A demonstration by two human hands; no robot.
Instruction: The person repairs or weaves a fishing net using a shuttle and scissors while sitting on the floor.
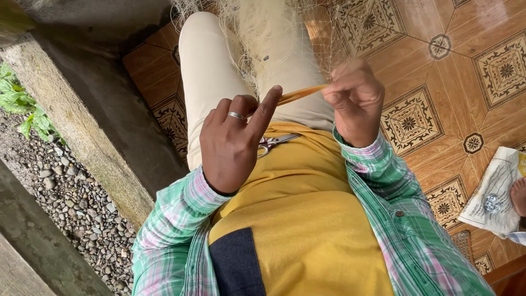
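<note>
My left hand (233,140) is raised over my lap, fingers loosely curled, a ring on one finger, its forefinger tip touching an orange netting needle (298,94). My right hand (356,98) is closed on the other end of that needle. A fine pale fishing net (257,27) is draped over my beige trousers, and its thin threads run up to both hands. A pair of scissors (273,143) lies on my lap against my yellow shirt, partly hidden behind my left hand.
The floor has brown patterned tiles (466,66). A concrete ledge (82,126) runs along the left, with gravel (76,203) and green plants (16,104) beyond. At the right edge lie a white printed bag (493,192) and another person's bare foot (519,194).
</note>
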